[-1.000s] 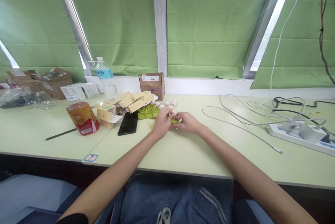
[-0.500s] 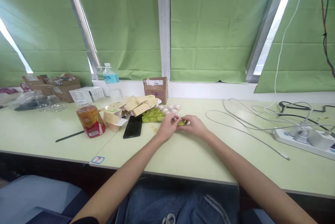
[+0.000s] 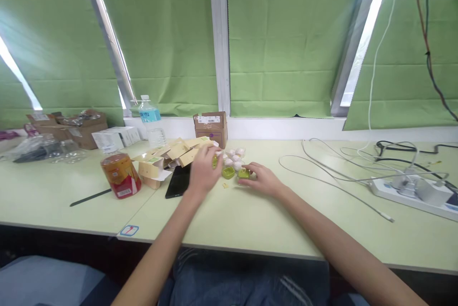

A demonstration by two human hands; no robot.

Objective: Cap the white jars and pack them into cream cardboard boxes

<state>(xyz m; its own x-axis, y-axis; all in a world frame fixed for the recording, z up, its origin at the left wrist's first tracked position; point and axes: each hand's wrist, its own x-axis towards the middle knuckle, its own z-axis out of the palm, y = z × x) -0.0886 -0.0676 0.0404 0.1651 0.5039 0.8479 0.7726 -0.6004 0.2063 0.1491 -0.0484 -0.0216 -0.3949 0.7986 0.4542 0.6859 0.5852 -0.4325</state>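
My right hand [image 3: 263, 179] has its thumb and fingers around a small green case [image 3: 244, 173] at the table's middle. To the left, my left hand [image 3: 205, 168] reaches over other green pieces [image 3: 214, 162], its fingers stretched out and partly covering them; whether they touch is hard to see. Between the hands lies a small open green container [image 3: 228, 172]. Several whitish-pink rounded pieces [image 3: 236, 155] sit just behind it. A tiny yellow loop [image 3: 225, 185] rests on the table in front.
Left of my hands are a black phone [image 3: 178, 182], opened cream boxes [image 3: 152, 168] and an orange-red jar [image 3: 120, 176]. A brown carton [image 3: 211, 128] and a water bottle [image 3: 152, 122] stand behind. Cables and a white power strip [image 3: 411, 196] lie at the right.
My left hand has left the green case that both hands were at and moved left over the other green pieces. My right hand stays at the case. The view has shifted slightly.
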